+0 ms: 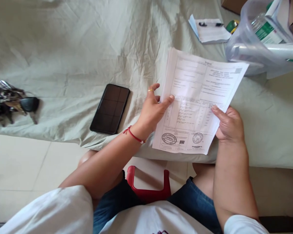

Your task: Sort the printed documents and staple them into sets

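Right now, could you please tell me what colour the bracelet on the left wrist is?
Red, a thin cord bracelet with a few pale beads, clearest in the head view.

1. Printed form [197,100]: white sheet w/ table grid, 2 round stamps + small QR codes at near edge.
2. Pose: raised off bed sheet [63,48], tilted, far-right corner highest, face up.
3. Loc: centre-right, pinched at left edge & right edge.

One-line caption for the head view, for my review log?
Both hands, left hand and right hand, hold a stamped printed sheet over a sheet-covered bed, beside a dark phone and keys.
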{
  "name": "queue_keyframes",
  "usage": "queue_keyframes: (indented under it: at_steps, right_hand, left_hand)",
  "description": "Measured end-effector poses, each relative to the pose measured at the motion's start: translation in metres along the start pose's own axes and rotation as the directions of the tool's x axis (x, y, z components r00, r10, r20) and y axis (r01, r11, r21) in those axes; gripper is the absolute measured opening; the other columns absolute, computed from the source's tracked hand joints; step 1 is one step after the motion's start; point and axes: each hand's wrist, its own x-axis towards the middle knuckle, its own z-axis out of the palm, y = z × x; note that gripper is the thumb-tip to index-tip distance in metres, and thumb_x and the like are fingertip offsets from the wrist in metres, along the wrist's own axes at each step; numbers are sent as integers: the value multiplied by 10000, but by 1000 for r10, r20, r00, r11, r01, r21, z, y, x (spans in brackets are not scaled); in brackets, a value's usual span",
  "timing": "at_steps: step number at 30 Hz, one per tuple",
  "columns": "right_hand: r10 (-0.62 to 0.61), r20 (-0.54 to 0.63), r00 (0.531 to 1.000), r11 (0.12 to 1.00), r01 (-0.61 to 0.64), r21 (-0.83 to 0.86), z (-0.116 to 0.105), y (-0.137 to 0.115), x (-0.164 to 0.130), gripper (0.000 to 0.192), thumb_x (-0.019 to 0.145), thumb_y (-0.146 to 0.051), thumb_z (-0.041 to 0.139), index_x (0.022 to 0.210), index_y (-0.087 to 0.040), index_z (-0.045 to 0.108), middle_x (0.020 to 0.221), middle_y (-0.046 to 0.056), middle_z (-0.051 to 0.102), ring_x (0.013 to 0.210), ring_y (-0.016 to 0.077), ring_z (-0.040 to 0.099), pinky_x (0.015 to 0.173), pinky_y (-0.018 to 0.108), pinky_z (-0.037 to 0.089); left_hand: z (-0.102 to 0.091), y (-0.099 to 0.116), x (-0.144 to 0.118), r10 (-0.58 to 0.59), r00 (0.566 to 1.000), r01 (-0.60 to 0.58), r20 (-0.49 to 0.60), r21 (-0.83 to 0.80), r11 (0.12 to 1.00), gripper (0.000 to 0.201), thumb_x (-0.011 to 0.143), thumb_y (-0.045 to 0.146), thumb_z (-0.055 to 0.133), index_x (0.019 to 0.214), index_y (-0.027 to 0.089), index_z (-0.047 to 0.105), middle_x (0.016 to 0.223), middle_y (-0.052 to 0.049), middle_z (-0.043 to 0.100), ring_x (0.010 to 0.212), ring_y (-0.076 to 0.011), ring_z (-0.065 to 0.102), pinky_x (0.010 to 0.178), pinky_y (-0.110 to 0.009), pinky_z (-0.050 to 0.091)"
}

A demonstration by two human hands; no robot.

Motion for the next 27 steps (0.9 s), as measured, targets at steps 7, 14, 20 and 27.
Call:
queue_keyframes:
  at_steps: [7, 14, 20, 27]
  right_hand:
    - [-73, -48, 996, 997, 74, 18, 2, -7, 3, 374, 826, -563, 1044, 1064, -328, 877, 1311, 73, 910, 1427, 413, 816, 1183, 690, 712]
    - [65, 134, 989, 998, -65, -3, 0, -14, -5, 507, 772, -584, 1089, 1170, -348, 881, 1418, 62, 894, 1501, 395, 781, 1317, 704, 634]
    - [-35, 21, 999, 995, 33, 94, 9, -4, -2, 543, 720, -440, 1132, 1177, -299, 873, 1372, 74, 897, 1475, 366, 791, 1389, 678, 566]
    - [-180, -205, 962, 941, 229, 250, 14, -15, -4, 712, 625, -406, 1152, 1268, -298, 865, 1498, 54, 845, 1504, 377, 768, 1434, 713, 497]
  left_hand:
    - [-4, 18, -9, -152, 934, 154, 323, 18, 988, 451, 857, 573, 1066, 1039, 216, 859, 1156, -154, 908, 1135, -423, 878, 1022, -572, 756]
    - [0, 23, -9, -28, 975, 47, 222, -83, 995, 364, 888, 512, 1044, 1060, 236, 880, 1154, -119, 918, 1306, -469, 848, 1066, -594, 758]
    - [-7, 28, -7, 57, 959, -45, 279, -50, 998, 415, 870, 549, 1054, 1052, 227, 865, 1092, -104, 900, 1240, -450, 862, 1024, -577, 758]
    - [-18, 33, -9, 280, 795, -454, 538, 222, 863, 241, 1013, 444, 888, 950, 232, 793, 1004, -67, 847, 1097, -340, 833, 1034, -508, 707]
